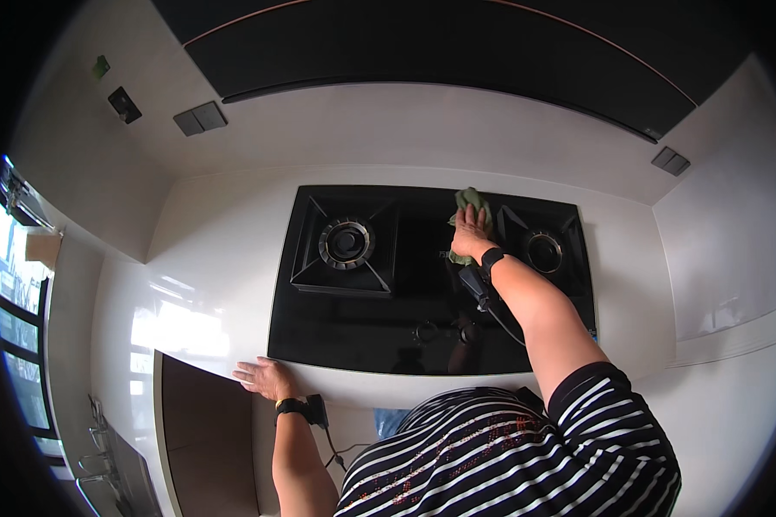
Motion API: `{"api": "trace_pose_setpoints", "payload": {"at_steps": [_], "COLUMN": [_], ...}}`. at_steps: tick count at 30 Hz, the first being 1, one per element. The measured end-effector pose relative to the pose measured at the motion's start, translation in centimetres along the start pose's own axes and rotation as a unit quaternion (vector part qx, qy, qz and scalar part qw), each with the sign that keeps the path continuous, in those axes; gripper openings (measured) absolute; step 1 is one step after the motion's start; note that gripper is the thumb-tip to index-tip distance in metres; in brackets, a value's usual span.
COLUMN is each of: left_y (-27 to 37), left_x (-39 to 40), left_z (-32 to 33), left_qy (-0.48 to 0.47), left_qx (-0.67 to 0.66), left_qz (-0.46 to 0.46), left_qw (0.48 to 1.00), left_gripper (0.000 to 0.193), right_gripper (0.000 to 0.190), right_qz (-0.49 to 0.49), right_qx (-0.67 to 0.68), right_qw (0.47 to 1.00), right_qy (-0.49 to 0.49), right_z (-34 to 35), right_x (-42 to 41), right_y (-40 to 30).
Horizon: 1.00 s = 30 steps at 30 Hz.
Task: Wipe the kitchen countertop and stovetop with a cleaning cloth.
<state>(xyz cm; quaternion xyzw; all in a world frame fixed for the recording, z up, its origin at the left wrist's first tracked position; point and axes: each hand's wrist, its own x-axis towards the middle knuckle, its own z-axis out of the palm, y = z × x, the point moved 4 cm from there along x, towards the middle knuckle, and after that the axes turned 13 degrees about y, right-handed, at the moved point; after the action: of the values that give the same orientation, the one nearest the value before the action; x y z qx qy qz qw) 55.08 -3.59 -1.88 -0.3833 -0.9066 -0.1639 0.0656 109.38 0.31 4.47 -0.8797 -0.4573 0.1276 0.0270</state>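
A crumpled green cloth lies under my right hand, pressed onto the black glass gas hob. That hand is between the two burners, close to the right pan support. The left burner sits inside its square pan support. My left hand rests with fingers apart on the front edge of the white countertop, just off the hob's front left corner, and holds nothing. Two control knobs stand near the hob's front. Part of the right burner shows beyond my forearm.
A black range hood hangs over the back wall. Wall sockets are at the left and another switch plate at the right. A dark cabinet front lies below the counter at left. Cables hang from devices on both wrists.
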Motion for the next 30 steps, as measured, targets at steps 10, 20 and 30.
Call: {"api": "trace_pose_setpoints", "payload": {"at_steps": [10, 20, 30], "left_y": [-1.5, 0.3, -0.5], "left_x": [0.4, -0.1, -0.1], "left_z": [0.7, -0.5, 0.1], "left_qy": [0.023, 0.01, 0.024], "left_qx": [0.002, -0.017, 0.017], "left_qz": [0.011, -0.011, 0.023], "left_qw": [1.0, 1.0, 0.999], "left_gripper": [0.063, 0.063, 0.061], "right_gripper": [0.083, 0.073, 0.062], "right_qz": [-0.532, -0.272, -0.309], "right_qx": [-0.015, -0.02, -0.011], "right_qw": [0.823, 0.961, 0.948], "right_qy": [-0.2, 0.053, 0.075], "right_z": [2.8, 3.0, 2.0], "right_x": [-10.4, -5.6, -1.8], "right_y": [-1.0, -3.2, -4.2]}}
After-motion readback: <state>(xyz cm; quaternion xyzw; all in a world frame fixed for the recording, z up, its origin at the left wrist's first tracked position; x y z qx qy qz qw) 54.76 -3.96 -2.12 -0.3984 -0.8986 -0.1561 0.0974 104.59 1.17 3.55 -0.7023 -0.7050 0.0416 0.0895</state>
